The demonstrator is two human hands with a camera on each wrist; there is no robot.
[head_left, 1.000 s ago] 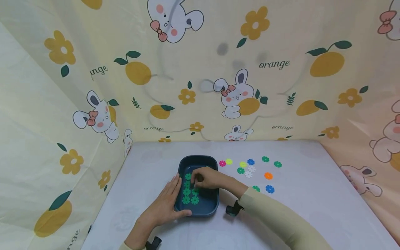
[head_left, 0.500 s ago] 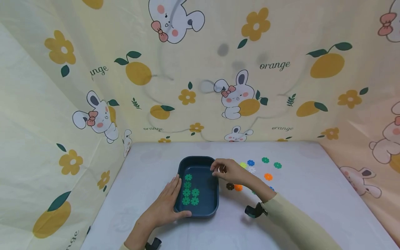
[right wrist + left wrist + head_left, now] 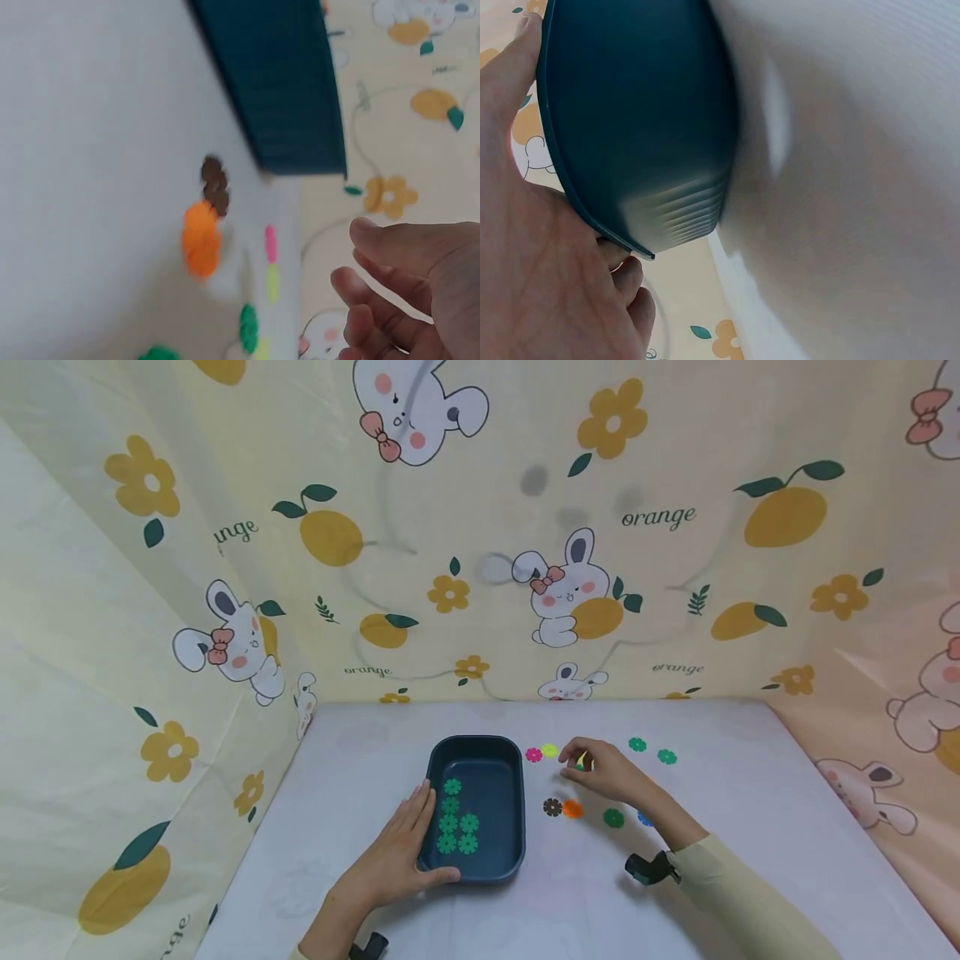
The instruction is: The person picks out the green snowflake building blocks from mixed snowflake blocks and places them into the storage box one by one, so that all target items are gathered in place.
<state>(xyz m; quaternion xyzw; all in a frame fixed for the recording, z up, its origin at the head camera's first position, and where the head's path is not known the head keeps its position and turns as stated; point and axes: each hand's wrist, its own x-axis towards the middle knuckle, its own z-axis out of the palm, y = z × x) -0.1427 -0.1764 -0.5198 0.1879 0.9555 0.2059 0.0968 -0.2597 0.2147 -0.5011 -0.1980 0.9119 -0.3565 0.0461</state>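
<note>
Left hand (image 3: 397, 860) lies flat along the left wall of the dark blue tray (image 3: 512, 827), fingers straight against the side, thumb hooked round the near left corner; the left wrist view shows palm and thumb pressed to the tray's outer wall. Likely a steadying hold, so the tray does not slide on the smooth white worktop (image 3: 360, 760). Nothing is gripped.

The tray sits left of the worktop's centre, long axis running toward the back edge. Inside, a cluster of green flower discs (image 3: 453, 821) lies flat against the left half of the floor; the right half is bare.

Just right of the tray: a pink disc (image 3: 533, 754) and a yellow disc (image 3: 550, 749) toward the back, a brown disc (image 3: 552, 807) and an orange disc (image 3: 573, 809) touching each other nearer the front edge. A lone green disc (image 3: 613, 817) lies further right.

Right hand (image 3: 600, 770) hovers low over the loose discs mid-worktop, fingers curled with tips drawn together at a small green-yellow piece (image 3: 581, 764); whether it pinches the piece or only touches it cannot be told. A blue disc (image 3: 643, 818) peeks out beside the forearm. Two more green discs (image 3: 652, 750) lie behind, toward the back edge.

Open worktop along the whole right side and the front edge; patterned curtain walls close the left side and back.
</note>
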